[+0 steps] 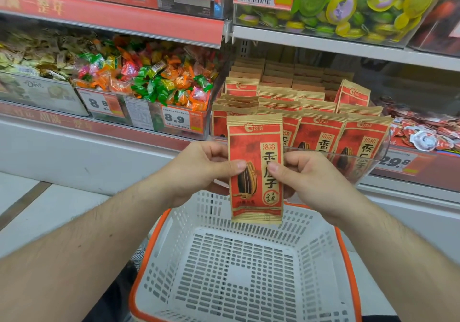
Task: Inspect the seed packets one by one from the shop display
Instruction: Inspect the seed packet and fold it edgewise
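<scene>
Pinching the sunflower seed packet [255, 169] upright by both edges above the white basket [239, 267], left hand [199, 169] and right hand [308, 179] should keep thumbs clear of the print, then flip it.

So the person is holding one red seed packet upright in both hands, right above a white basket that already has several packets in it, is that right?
Not quite. In the head view the white basket holds no packets at all; its slotted floor is bare. The rest stands: the left hand and the right hand both pinch one red seed packet, held upright above the basket.
</scene>
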